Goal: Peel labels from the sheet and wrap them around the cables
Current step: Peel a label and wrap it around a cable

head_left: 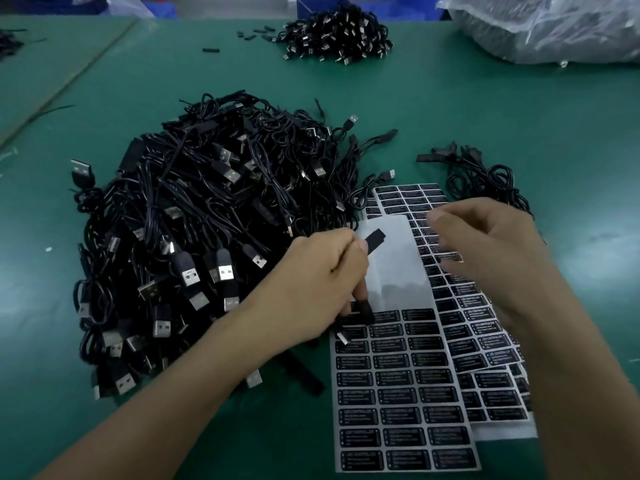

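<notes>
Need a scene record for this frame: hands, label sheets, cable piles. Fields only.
left hand: grips one cable over the front sheet
right hand: motion-blurred, label at fingertips, grip unclear
front sheet: top rows peeled bare, lower rows full
second sheet: underneath, offset right
cable pile: left of the sheets
far pile: far side of the table

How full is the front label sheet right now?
Partly used: the front label sheet shows bare white backing across its top, while black labels fill the rows below.
</notes>
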{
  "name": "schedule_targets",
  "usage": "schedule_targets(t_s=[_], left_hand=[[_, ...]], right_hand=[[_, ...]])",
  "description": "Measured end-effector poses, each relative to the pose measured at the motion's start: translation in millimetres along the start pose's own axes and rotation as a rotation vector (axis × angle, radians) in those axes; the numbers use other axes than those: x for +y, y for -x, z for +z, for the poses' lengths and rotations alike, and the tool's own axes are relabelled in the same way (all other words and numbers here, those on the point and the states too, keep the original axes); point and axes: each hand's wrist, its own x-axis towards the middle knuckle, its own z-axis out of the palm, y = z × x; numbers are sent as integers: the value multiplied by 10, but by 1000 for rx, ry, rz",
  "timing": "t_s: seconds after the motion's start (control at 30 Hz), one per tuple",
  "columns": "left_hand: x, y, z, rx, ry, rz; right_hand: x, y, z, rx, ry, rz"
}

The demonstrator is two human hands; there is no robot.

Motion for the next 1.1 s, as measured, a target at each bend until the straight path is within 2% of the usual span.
schedule_targets(t_s=[0.13,0.27,0.37,0.47,0.53,0.6,0.83,1.1], left_hand=[[-25,9,41,4,-135,-1],[-26,7,47,-49,-335,17],[-51,-3,60,-19,-403,23],[-55,-9,58,-2,-441,47],[-53,-7,64,-8,-481,59],[-55,-2,80,5,-561,82],[-78,-6,77,97,-469,93],[-112,-14,61,60,-427,54]], right_hand=[[-71,-4,-57,-80,-295,262],[-57,-10,-45,-195,-411,365],[-10,0,8,-334,-236,308],[24,36,94,-492,-12,148],[52,44,142,-464,105,50],[68,36,174,-426,166,28],[54,18,143,-352,63,60],[11,50,138,-465,2,150]])
